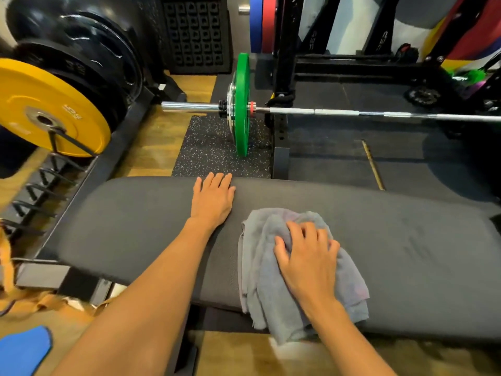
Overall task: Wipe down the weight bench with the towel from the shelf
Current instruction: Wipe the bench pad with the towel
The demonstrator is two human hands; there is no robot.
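Presently observing a bench (406, 240) with a long, round-cornered pad in dark grey matte covering, finely grained, running across the view. Noting a towel (260, 280), grey terry, soft and crumpled into loose folds, lying on the pad right of centre and drooping over the near edge. Recording the right hand (306, 261) bearing down on top of the towel, fingers curled and bunching the cloth. Recording the left hand (212, 202) lying flat on the bare pad just left of the towel, fingers straight and close together, tips reaching the far edge, holding nothing. Seeing beyond the bench a polished steel barbell (379, 114) carrying a thin green plate (242, 104), its rim standing on a black speckled rubber mat (206, 147). Noting at far left a round yellow plate (54, 109) racked in front of glossy black plates (108, 63), with wood-grain flooring (151, 147) beside the mat.
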